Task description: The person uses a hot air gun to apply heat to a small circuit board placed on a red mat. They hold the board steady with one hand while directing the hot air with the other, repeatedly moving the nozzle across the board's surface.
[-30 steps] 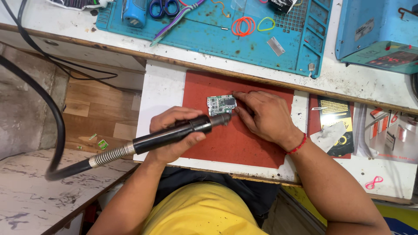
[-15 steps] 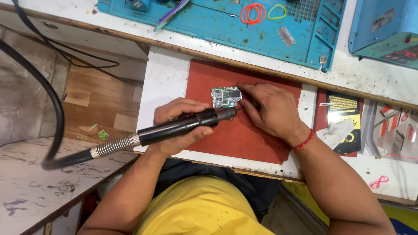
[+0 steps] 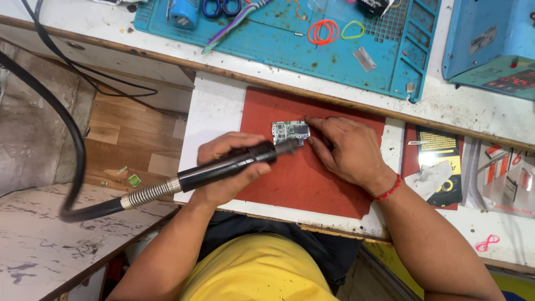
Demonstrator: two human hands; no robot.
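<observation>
Where the red mat [image 3: 290, 184] meets its upper edge lies a small circuit board [image 3: 290, 131], rectangular, greenish-grey, flat on the mat, its face crowded with silver shields and tiny components too small to tell apart. Right hand [image 3: 348, 150]: palm down on the mat just right of the board, fingers stretched toward it, fingertips [image 3: 310, 120] touching the board's right edge and pinning it; not closed around anything. A red thread band sits on that wrist. Left hand [image 3: 228, 170]: wrapped in a full fist around a black handpiece [image 3: 234, 163], a slim cylinder held nearly level, its nozzle end meeting the board's lower edge. Behind the fist the handpiece joins a ribbed metal collar and a thick black hose [image 3: 72, 167] that loops away to the left over a marbled surface. Mat rests on a white worktop [image 3: 214, 108]. Beyond it, a blue work mat [image 3: 312, 56] with moulded compartments carries an orange rubber band [image 3: 323, 30], a yellow-green rubber band [image 3: 352, 29], a small metal blade and blue-handled scissors [image 3: 220, 6]. At upper right stands a blue equipment case [image 3: 490, 42]. Right of the red mat lie a dark printed packet [image 3: 440, 164] and clear packets with red strips. A pink rubber band [image 3: 487, 243] lies at lower right. Person wears a yellow shirt.
</observation>
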